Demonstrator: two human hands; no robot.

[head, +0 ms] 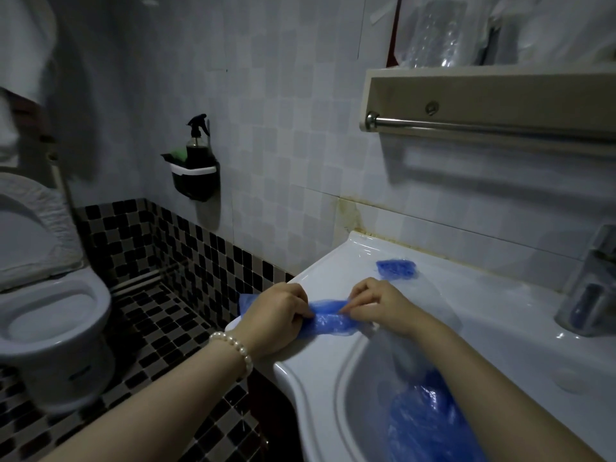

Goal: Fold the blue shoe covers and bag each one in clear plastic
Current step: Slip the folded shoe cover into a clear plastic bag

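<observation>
Blue shoe cover [328,320] lies flat on sink [333,275] ledge, L hand [278,315] & R hand [376,303] each pinching it w/ curled fingers. Folded cover [396,269] sits near back wall.

— Is it bright in here?
— No, it's dim and a bit blue. Small shiny spots sit on the sink [336,271].
— Is anything fuzzy?
— Yes. The tap [590,288] and the towel bar [483,126] look smeared. The bar throws a soft shadow below. Lines bend near the edges.
</observation>
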